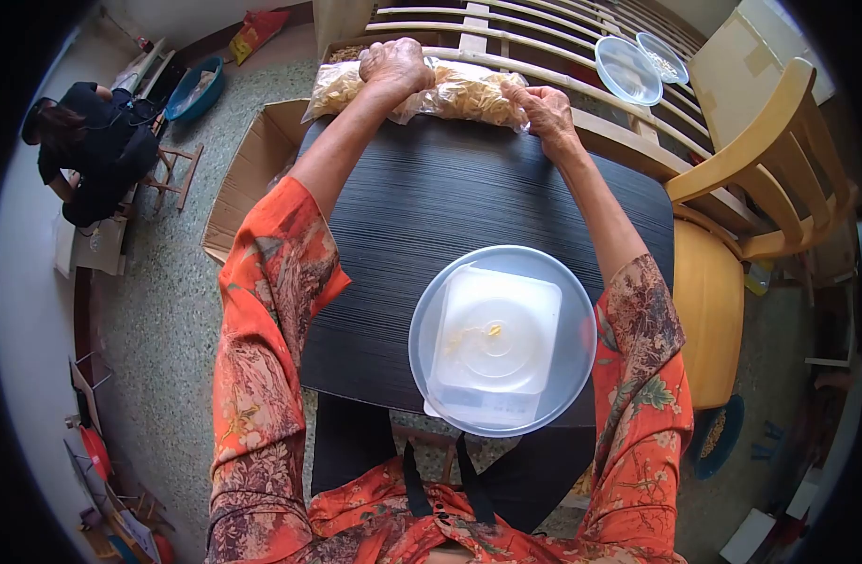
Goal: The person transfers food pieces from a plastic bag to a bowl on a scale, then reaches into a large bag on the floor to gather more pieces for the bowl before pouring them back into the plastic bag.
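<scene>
A clear plastic bag point(473, 97) packed with pale yellow, chip-like pieces lies along the far edge of the dark table point(375, 254). My left hand point(396, 68) is closed over the bag's top, left of its middle; its fingertips are partly hidden. At the bag's right end, my right hand point(548, 111) pinches the plastic between thumb and fingers. Nearer to me sits a round bluish plastic basin point(581, 348) with a white translucent square lid or container point(497, 291) in it. A small yellow crumb point(494, 331) lies on that white plastic.
Behind the table is a slatted wooden frame point(506, 58) bearing two clear bowls point(628, 70). A yellow wooden chair point(713, 310) stands at the right, an open cardboard box point(252, 169) at the left. Farther left, a person in black point(93, 141) sits near a blue tub point(194, 89).
</scene>
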Available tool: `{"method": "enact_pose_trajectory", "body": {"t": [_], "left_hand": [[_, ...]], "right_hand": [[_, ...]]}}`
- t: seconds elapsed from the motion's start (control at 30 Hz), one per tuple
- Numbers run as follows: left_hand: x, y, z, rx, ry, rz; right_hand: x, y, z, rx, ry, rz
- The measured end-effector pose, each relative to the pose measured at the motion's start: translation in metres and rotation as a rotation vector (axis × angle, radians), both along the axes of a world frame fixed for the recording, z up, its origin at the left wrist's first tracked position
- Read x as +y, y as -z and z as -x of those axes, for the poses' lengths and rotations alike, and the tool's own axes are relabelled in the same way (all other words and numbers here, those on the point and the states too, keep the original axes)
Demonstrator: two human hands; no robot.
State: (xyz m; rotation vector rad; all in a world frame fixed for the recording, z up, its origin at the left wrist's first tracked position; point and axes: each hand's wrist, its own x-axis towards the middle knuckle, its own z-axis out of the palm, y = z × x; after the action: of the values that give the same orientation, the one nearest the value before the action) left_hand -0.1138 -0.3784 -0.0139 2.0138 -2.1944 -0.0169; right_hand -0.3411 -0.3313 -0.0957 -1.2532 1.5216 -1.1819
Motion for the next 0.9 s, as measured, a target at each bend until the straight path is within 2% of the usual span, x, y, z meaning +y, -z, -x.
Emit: {"method": "enact_pose_trajectory", "body": {"t": [0.17, 0.27, 0.37, 0.4, 0.43, 0.5, 0.63, 0.83, 0.9], "left_hand": [[0.0, 0.0, -0.006, -0.007, -0.007, 0.035], [0.007, 0.008, -0.013, 0.085, 0.209, 0.473], [0.013, 0.027, -0.002, -0.009, 0.6, 0.556], [0.019, 0.032, 0.008, -0.081, 0.58, 0.336], [0.021, 0.038, 0.011, -0.152, 0.614, 0.259], [0.026, 0.044, 0.016, -0.06, 0.604, 0.201], [0.022, 0.05, 0.019, -0.053, 0.588, 0.113], [0.02, 0.051, 0.024, -0.225, 0.536, 0.062], [0.02, 0.05, 0.024, -0.183, 0.533, 0.084]], "right_hand": [[0.001, 0.001, -0.001, 0.008, -0.009, -0.029], [0.007, 0.0, -0.005, 0.016, 0.028, 0.049], [0.0, 0.01, -0.002, 0.014, 0.016, 0.063], [-0.003, 0.011, -0.003, -0.002, 0.011, 0.077], [-0.003, 0.012, -0.001, 0.002, 0.019, 0.078], [-0.002, 0.01, -0.001, 0.08, 0.012, 0.028], [0.005, 0.004, -0.003, 0.196, 0.053, 0.021], [0.006, -0.001, -0.009, 0.31, 0.099, 0.008], [0.004, -0.003, -0.008, 0.304, 0.064, -0.015]]}}
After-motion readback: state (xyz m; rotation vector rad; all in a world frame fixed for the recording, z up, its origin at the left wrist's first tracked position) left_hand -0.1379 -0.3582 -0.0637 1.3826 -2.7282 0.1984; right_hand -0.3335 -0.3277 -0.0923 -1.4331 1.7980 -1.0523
